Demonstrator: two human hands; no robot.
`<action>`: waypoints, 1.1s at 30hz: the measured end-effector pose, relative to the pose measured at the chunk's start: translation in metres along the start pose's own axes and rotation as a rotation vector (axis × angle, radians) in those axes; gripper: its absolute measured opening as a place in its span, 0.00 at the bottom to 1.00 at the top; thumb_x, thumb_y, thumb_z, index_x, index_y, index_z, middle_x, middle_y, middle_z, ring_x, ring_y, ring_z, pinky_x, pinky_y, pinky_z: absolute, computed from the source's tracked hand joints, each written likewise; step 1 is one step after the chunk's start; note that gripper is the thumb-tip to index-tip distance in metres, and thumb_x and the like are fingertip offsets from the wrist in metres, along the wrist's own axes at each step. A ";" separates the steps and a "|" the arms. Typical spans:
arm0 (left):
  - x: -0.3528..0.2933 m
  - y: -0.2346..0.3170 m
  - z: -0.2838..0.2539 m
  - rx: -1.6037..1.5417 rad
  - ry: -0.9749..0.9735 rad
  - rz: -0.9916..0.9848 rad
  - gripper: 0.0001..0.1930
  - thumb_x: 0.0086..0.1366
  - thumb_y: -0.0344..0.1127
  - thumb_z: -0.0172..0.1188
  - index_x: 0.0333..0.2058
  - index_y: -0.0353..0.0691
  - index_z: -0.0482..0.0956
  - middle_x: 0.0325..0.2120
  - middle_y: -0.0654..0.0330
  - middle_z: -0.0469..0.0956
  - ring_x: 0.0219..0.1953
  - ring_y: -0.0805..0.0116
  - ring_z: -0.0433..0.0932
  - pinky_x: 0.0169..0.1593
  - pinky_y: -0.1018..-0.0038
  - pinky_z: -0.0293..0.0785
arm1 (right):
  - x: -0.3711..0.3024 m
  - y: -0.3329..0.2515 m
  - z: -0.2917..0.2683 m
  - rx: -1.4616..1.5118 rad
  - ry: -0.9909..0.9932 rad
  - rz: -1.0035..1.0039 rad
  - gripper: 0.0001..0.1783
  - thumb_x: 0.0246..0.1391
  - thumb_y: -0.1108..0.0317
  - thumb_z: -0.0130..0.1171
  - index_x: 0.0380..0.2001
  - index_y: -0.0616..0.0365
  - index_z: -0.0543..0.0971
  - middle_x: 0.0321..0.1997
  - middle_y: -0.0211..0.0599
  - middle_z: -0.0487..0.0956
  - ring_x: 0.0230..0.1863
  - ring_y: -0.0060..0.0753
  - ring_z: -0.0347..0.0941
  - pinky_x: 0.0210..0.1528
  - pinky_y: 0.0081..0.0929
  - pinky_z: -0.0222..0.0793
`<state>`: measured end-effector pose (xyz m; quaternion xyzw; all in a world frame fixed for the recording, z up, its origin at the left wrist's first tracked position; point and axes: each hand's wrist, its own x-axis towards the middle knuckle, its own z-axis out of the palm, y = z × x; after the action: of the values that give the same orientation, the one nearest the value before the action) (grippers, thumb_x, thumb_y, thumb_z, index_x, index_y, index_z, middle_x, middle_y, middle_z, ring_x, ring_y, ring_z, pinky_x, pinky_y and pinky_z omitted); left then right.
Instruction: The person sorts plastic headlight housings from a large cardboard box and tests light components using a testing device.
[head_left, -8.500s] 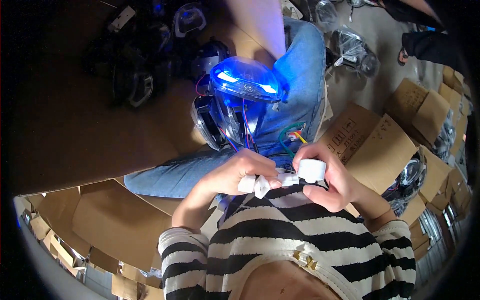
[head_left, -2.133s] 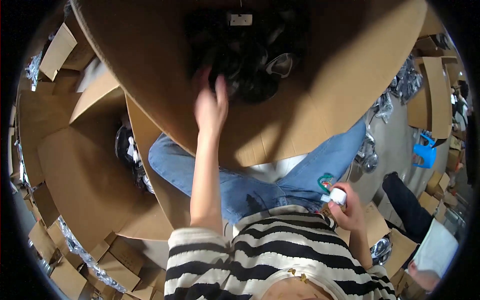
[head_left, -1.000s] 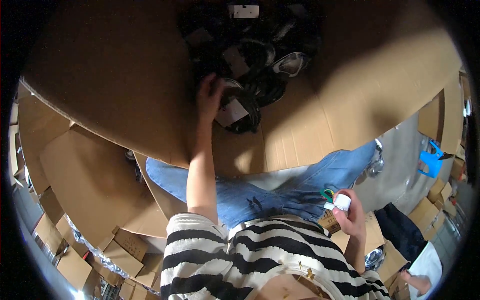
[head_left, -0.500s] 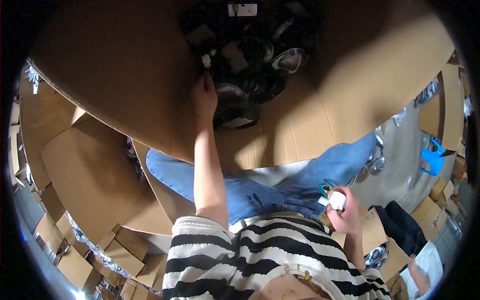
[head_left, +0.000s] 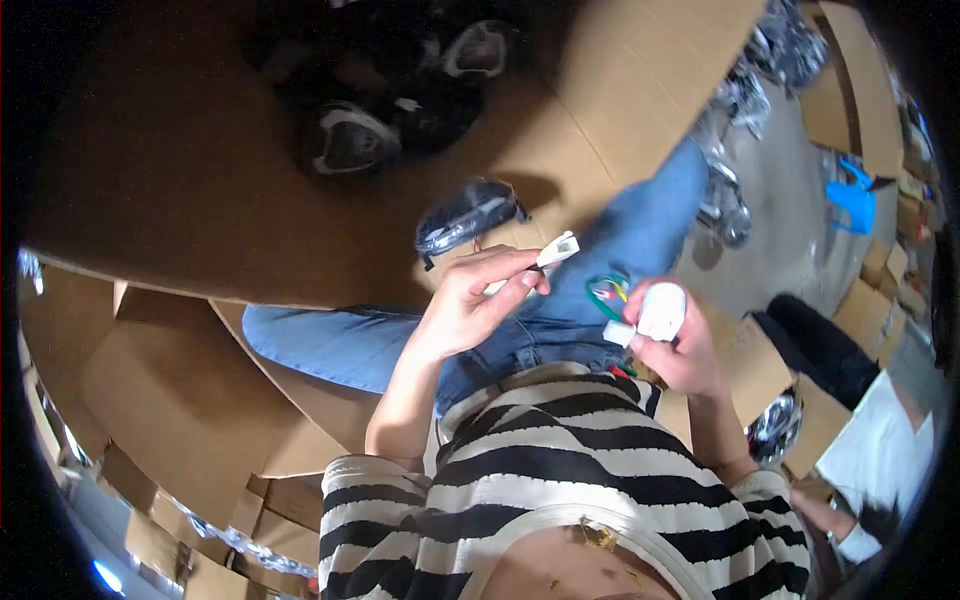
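Observation:
My left hand (head_left: 475,300) pinches a white plastic connector (head_left: 558,250) between thumb and fingertips, its open end pointing to the right. Just beyond the fingers is a glossy black curved part (head_left: 468,218) with small tabs, which looks like a lamp housing; whether a wire joins it to the connector I cannot tell. My right hand (head_left: 685,355) is closed around a rounded white plastic piece (head_left: 662,312). A smaller white connector (head_left: 619,333) sticks out beside its thumb, and a loop of green wire (head_left: 601,298) with yellow and red strands curls next to it.
A large cardboard box (head_left: 200,180) opens before me, with several dark parts (head_left: 350,145) with pale-rimmed faces inside. Cardboard boxes (head_left: 180,370) stand at left. At right are plastic-wrapped items (head_left: 728,205), a blue stool (head_left: 850,198) and another person's arm (head_left: 825,515).
My left hand has come back out of the box toward my lap, bringing the white connector; the black part now shows near it. My right hand has risen slightly, still holding the white piece.

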<state>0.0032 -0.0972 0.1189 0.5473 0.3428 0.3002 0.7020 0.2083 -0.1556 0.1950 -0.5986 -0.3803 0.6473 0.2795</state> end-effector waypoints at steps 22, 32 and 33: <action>-0.012 0.001 0.055 0.571 0.117 0.390 0.14 0.39 0.21 0.52 0.30 0.33 0.73 0.20 0.58 0.71 0.22 0.67 0.68 0.27 0.77 0.64 | -0.017 0.010 -0.003 0.123 0.132 0.013 0.16 0.35 0.80 0.45 0.34 0.61 0.62 0.28 0.29 0.65 0.25 0.16 0.61 0.26 0.11 0.57; -0.019 -0.006 0.060 0.616 0.140 0.395 0.15 0.38 0.24 0.56 0.31 0.36 0.73 0.19 0.61 0.70 0.19 0.68 0.65 0.22 0.77 0.63 | -0.020 0.023 0.000 0.410 0.150 0.004 0.18 0.38 0.74 0.42 0.38 0.61 0.60 0.32 0.31 0.63 0.33 0.18 0.58 0.35 0.15 0.56; -0.020 -0.006 0.060 0.609 0.136 0.370 0.15 0.38 0.23 0.55 0.31 0.36 0.73 0.19 0.61 0.70 0.20 0.68 0.66 0.24 0.77 0.63 | -0.020 0.024 0.000 0.350 0.182 -0.005 0.17 0.38 0.75 0.42 0.37 0.62 0.60 0.31 0.31 0.64 0.33 0.18 0.58 0.35 0.14 0.56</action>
<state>0.0407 -0.1481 0.1263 0.7629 0.3578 0.3419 0.4161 0.2130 -0.1850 0.1860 -0.5959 -0.2366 0.6459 0.4143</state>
